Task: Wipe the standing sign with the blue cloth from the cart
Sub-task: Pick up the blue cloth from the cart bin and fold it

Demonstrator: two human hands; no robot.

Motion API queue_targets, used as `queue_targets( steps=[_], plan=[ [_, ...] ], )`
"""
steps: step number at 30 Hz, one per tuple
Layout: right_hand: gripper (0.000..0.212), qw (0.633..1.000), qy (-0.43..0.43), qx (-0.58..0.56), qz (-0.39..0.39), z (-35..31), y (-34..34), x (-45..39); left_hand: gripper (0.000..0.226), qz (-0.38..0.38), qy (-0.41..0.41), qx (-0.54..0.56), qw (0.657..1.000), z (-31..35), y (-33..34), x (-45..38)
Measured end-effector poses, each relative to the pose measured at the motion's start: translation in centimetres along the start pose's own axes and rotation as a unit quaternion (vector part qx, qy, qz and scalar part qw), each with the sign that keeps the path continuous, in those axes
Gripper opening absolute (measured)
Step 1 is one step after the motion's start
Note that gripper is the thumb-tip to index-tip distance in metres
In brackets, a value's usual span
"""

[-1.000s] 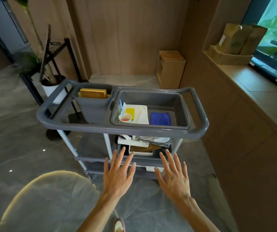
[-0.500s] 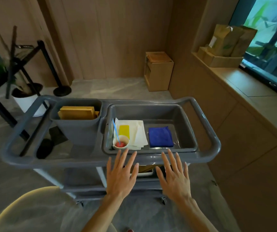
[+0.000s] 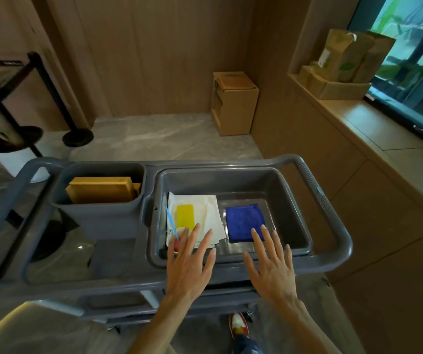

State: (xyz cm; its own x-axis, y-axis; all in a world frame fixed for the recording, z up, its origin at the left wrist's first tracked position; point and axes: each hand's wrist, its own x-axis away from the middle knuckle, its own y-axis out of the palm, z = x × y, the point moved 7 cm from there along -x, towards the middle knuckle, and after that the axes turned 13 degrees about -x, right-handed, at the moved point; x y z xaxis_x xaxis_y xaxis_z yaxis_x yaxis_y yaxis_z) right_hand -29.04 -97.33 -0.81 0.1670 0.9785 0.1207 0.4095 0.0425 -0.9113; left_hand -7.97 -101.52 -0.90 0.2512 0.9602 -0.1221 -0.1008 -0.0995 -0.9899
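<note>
Your left hand point(image 3: 188, 270) and right hand point(image 3: 274, 270) hover over the cart point(image 3: 333, 254) with fingers spread and holding nothing, your right fingertips over the near edge of the folded blue cloth point(image 3: 243, 222) lying in the grey tub point(image 3: 294, 200).

Blue cloth point(image 3: 245, 222) folded square, flat in cart point(image 3: 333, 200) tub.

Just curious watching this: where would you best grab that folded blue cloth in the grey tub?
Probably the near edge of the blue cloth, from above with the right hand. It lies flat and folded on the floor of the tub, so pinching an edge should lift it.
</note>
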Motion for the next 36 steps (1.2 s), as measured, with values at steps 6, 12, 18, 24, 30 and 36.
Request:
queue_targets(
  steps=[6, 12, 18, 24, 30, 36],
  plan=[
    [0.073, 1.000, -0.013, -0.003, -0.028, 1.0, 0.4, -5.5, 0.060, -0.016, -0.036, 0.010, 0.999, 0.2, 1.7, -3.8],
    [0.073, 0.998, -0.025, 0.015, -0.049, 3.2, 0.9, -10.9, 0.058, -0.034, -0.061, -0.002, 0.998, 2.1, 3.6, -7.9],
    [0.076, 0.997, -0.035, 0.013, -0.065, 6.2, 0.4, -15.1, 0.057, -0.055, -0.076, -0.010, 0.996, 4.3, 5.4, -11.4],
    [0.077, 0.994, -0.060, -0.007, -0.096, 8.4, 1.0, -17.7, 0.061, -0.082, -0.102, -0.005, 0.991, 5.6, 7.4, -13.1],
    [0.070, 0.989, -0.040, -0.031, -0.140, 9.3, 2.8, -17.8, 0.062, -0.110, -0.107, 0.024, 0.988, 6.1, 9.5, -13.0],
    [0.066, 0.987, -0.016, -0.034, -0.158, 9.7, 5.1, -18.2, 0.064, -0.121, -0.092, 0.039, 0.988, 5.3, 11.2, -13.9]
  ],
)
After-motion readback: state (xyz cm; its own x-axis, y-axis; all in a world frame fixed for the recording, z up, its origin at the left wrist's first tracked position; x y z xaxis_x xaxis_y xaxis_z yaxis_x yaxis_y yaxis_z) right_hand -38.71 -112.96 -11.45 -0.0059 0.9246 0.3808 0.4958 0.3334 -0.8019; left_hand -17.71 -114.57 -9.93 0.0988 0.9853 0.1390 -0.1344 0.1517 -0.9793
